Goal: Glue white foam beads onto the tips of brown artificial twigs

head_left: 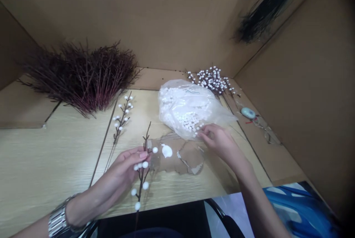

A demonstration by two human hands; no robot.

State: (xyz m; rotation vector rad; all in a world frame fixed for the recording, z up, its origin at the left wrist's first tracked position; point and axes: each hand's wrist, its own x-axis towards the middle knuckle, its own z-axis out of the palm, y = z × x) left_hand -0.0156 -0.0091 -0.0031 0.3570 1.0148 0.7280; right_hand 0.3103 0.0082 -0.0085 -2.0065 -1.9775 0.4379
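My left hand (129,166) is closed around a brown artificial twig (142,178), held upright over the table's near part. White balls sit on several of its side shoots, while its top tips are bare. At the near right corner of a clear plastic bag (177,101) full of small white balls (188,119), my right hand (213,138) has thumb and fingers pinched together. White balls lie right at those fingertips; whether one is gripped I cannot make out. Between my hands, a cardboard piece (172,164) carries a blob of white glue (166,151).
A large heap of bare brown twigs (91,75) lies at the back left. One twig with white balls (122,117) rests left of the bag; a bunch of them (212,79) lies behind it. A pale blue oval object (247,113) sits at right. Cardboard walls (177,19) enclose the table.
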